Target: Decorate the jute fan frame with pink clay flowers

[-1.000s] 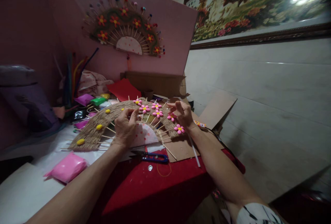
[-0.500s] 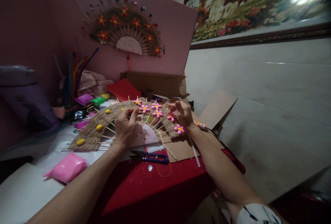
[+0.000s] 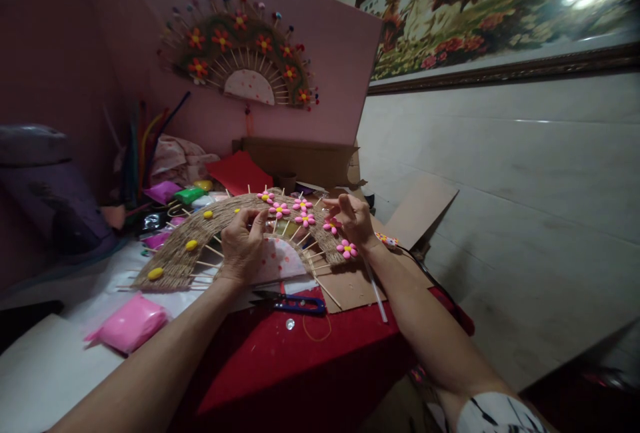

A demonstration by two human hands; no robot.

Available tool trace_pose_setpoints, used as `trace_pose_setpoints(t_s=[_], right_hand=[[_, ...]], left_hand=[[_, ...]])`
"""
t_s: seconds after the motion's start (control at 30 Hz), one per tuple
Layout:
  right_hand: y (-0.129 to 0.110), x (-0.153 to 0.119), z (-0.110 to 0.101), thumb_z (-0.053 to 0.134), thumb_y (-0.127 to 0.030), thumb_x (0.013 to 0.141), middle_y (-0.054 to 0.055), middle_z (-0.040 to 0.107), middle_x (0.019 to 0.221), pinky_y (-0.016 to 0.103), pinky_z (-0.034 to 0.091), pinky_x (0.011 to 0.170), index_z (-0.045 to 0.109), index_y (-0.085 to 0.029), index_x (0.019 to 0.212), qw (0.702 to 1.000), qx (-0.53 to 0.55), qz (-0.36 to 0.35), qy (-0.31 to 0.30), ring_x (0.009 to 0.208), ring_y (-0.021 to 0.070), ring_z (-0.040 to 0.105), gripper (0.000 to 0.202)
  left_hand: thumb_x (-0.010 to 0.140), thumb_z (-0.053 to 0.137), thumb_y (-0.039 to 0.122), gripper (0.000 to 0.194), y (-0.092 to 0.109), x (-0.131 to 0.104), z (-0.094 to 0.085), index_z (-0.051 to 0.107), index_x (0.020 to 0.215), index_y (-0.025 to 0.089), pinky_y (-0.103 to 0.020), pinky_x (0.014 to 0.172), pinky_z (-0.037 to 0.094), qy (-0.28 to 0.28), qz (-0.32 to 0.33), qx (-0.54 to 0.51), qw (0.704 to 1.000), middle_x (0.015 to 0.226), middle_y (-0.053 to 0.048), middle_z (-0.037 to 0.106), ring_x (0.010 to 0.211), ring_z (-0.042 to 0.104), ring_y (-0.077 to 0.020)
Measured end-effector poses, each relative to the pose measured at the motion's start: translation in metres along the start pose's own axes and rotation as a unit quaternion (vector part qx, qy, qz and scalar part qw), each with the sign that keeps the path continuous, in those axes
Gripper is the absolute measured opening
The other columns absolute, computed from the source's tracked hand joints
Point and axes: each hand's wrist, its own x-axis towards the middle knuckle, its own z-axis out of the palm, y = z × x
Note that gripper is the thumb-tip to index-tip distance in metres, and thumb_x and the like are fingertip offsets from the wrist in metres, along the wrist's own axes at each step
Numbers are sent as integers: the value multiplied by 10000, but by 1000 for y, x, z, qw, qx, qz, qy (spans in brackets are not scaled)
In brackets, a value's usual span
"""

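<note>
A half-round fan of woven straw cord [image 3: 175, 256] on thin wooden sticks lies before me. Pink clay flowers [image 3: 305, 219] with yellow centres dot its right half, and bare yellow clay discs [image 3: 191, 245] its left. My left hand [image 3: 243, 243] is closed over the fan's middle, thumb against the bent forefinger; what it pinches, if anything, is hidden. Over the fan's right side, my right hand [image 3: 353, 220] has its fingers bent, the tips pointing left close to a pink flower. Anything between those fingertips is too small to make out.
Blue thread snips [image 3: 303, 304] and a clear gem [image 3: 290, 324] lie on the red cloth [image 3: 260, 360]. A bag of pink clay [image 3: 131, 323] rests at left. Behind are clay packets [image 3: 190, 194] and a cardboard box [image 3: 305, 160]. A finished fan [image 3: 240, 53] hangs on a pink board.
</note>
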Motion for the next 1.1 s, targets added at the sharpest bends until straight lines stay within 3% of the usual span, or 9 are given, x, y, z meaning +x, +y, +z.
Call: trace_pose_setpoints(t_s=[0.17,0.3,0.4,0.57,0.77,0.9,1.0,1.1], right_hand=[[0,0,-1,257,-630,911,70,726,730,338,483,740,736,-173,951,999,24,-1,30,745,193,681,663],[0,0,0,267,-609,919,67,728,716,350,481,793,737,-160,923,994,64,23,91,765,192,688,650],[1,4,1,316,-612,904,73,730,715,342,488,771,737,-153,903,990,90,43,103,766,195,688,623],[-3,13,-8,460,-572,862,65,724,767,296,473,719,737,-159,804,998,42,25,51,772,186,662,500],[-3,8,-31,552,-429,805,38,667,685,252,416,612,668,-164,633,997,-62,47,-22,660,149,589,336],[5,-1,-40,595,-400,748,10,624,595,252,395,577,632,-174,625,994,-82,72,-30,589,141,551,261],[5,-2,-41,628,-395,717,-8,582,570,247,371,555,582,-178,618,990,-107,85,-33,555,128,514,243],[-2,0,-39,593,-367,758,-8,571,592,243,354,555,563,-180,645,982,-154,76,-75,570,123,500,220]], left_hand=[[807,561,393,220,-2,1,0,611,726,195,-248,587,400,1,-1,8,1000,606,9,624,568,567,-134],[802,567,390,213,0,1,0,616,725,197,-247,591,400,4,0,7,1000,613,6,626,578,569,-137],[808,563,388,212,0,1,0,615,723,201,-241,590,401,-2,6,8,1000,594,13,622,564,565,-135],[805,568,400,222,-1,0,1,612,725,199,-241,577,393,-1,-4,7,1000,586,18,609,552,554,-134],[852,494,432,311,-7,9,-2,555,661,195,-239,553,376,66,-37,-42,996,548,28,531,521,481,-117],[875,451,462,359,-10,15,-6,539,643,202,-247,564,377,98,-34,-52,993,541,26,521,522,468,-120],[866,462,464,381,-9,16,-7,526,599,201,-253,568,371,93,-33,-45,994,530,24,516,517,462,-120],[813,543,461,327,-8,15,-6,554,628,193,-258,568,366,84,-52,-35,995,547,23,538,525,482,-125]])
